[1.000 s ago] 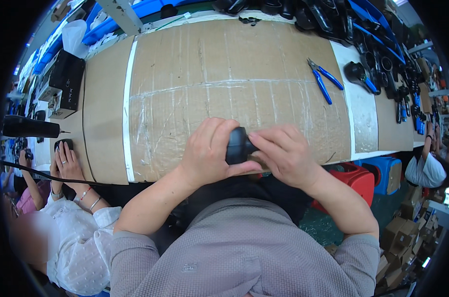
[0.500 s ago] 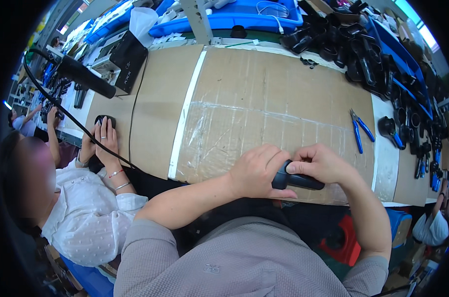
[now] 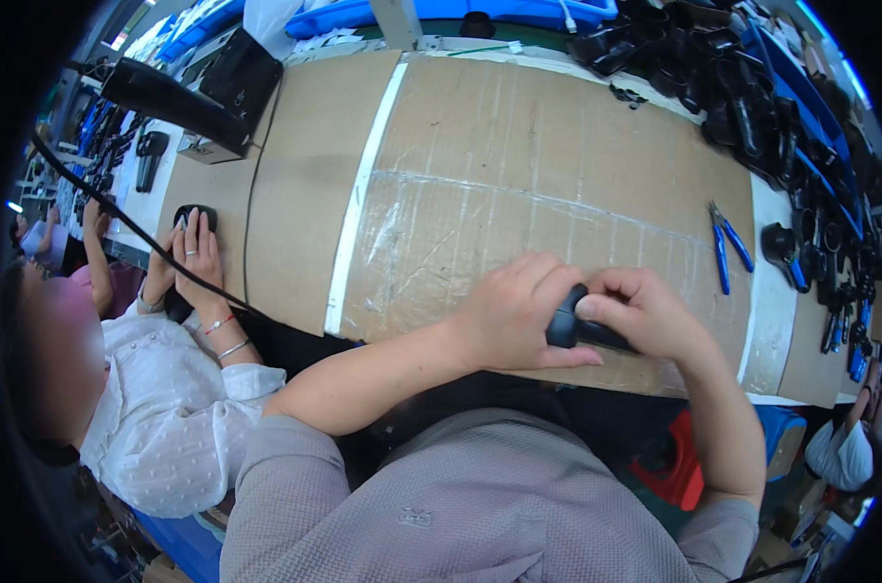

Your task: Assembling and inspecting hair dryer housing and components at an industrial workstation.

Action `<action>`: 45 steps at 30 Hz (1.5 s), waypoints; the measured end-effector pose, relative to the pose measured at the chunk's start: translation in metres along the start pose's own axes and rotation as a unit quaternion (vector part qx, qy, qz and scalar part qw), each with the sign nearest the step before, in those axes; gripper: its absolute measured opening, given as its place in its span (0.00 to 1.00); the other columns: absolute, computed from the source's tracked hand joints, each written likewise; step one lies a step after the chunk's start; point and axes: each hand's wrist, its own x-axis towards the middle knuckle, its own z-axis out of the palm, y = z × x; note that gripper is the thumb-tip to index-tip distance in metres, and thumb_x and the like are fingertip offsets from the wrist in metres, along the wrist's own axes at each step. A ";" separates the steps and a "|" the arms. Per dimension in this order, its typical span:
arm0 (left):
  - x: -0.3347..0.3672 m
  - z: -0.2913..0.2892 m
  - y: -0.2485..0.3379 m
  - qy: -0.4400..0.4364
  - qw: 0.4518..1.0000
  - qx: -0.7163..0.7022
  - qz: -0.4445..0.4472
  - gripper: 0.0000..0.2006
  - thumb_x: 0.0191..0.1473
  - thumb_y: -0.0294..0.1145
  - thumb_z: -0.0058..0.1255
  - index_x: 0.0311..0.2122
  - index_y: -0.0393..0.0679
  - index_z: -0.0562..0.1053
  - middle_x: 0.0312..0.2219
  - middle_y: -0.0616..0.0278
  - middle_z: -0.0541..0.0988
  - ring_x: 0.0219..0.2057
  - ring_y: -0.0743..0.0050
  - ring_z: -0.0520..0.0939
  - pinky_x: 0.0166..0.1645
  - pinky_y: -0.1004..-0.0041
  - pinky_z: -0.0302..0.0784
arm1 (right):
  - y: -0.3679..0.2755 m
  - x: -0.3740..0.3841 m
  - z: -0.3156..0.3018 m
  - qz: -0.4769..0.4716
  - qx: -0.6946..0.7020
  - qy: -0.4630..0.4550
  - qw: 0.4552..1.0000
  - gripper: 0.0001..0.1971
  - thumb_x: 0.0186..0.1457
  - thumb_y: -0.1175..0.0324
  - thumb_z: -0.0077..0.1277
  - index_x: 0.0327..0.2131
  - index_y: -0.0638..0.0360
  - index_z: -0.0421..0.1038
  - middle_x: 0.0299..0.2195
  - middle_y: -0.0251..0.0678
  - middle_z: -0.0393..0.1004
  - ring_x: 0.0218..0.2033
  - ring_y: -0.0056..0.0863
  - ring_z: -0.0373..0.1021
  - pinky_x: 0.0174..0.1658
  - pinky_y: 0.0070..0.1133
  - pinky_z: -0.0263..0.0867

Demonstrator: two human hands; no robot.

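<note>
Cardboard point(image 3: 518, 146) covers most of the bench, crossed at left by a white strip point(image 3: 365, 199). At the near left sits a co-worker point(image 3: 173, 408) in a white shirt, fingers on a small black part point(image 3: 196, 214). Along the far edge stands a blue bin point(image 3: 339, 19); black housings point(image 3: 742, 107) are heaped at the far right. A black box point(image 3: 251, 78) stands at the far left, with a dark driver point(image 3: 173, 107) in front of it. Below the near right edge is a red stool point(image 3: 684, 462).

Over the near edge of the cardboard, right of its middle, both hands grasp one black device. The left hand point(image 3: 518, 316) wraps its rounded left end, thumb stretched along the near side. The right hand point(image 3: 650, 311) grips its right part, thumb pressed on top and fingers curled. Blue pliers point(image 3: 724, 251) lie farther right. The device point(image 3: 563, 321) is partly hidden by the fingers.
</note>
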 end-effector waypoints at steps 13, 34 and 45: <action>0.038 -0.046 0.043 0.075 0.985 -0.136 0.076 0.40 0.37 0.51 0.79 0.53 0.42 0.73 0.44 0.58 0.81 0.40 0.60 0.83 0.48 0.66 0.80 | 0.018 -0.020 0.046 -0.232 0.296 0.055 0.925 0.31 0.51 0.60 0.67 0.56 0.66 0.72 0.45 0.44 0.79 0.44 0.36 0.75 0.52 0.29 0.71; 0.045 -0.026 0.077 0.060 0.986 0.015 0.154 0.39 0.36 0.65 0.74 0.44 0.41 0.77 0.36 0.61 0.81 0.32 0.62 0.79 0.41 0.68 0.76 | -0.007 -0.067 0.061 -0.195 0.386 0.131 0.892 0.46 0.51 0.64 0.69 0.69 0.69 0.54 0.57 0.52 0.70 0.57 0.41 0.69 0.61 0.32 0.67; 0.037 -0.025 0.071 0.051 0.985 0.036 0.159 0.44 0.34 0.71 0.72 0.45 0.40 0.77 0.35 0.60 0.80 0.31 0.62 0.78 0.38 0.67 0.77 | -0.007 -0.065 0.060 -0.198 0.351 0.129 0.906 0.42 0.53 0.68 0.66 0.68 0.67 0.57 0.54 0.48 0.74 0.52 0.34 0.71 0.57 0.27 0.68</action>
